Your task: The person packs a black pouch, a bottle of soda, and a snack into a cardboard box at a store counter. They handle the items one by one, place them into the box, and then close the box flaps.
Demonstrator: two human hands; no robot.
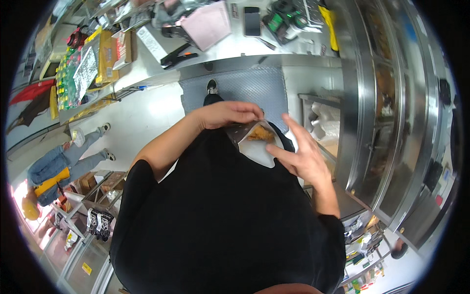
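Observation:
In front of my black shirt is a paper bag (253,149) with a pale inside and a darker outside, its mouth facing up. A golden-brown piece of fried food (260,134) shows in its opening. The fingertips of my left hand (231,114) pinch the bag's far edge. On the other side, my right hand (304,156) has its index finger and thumb spread apart. The thumb lies over the bag's near right edge. Its other fingers are partly hidden, so whether they grip the bag is unclear.
A steel counter (227,46) ahead bears a phone (252,22), a pink sheet (207,24) and several bottles (66,81). Tall glass-fronted steel cabinets (367,110) line the right. A grey mat (238,88) covers the floor. Another person (55,165) stands at left.

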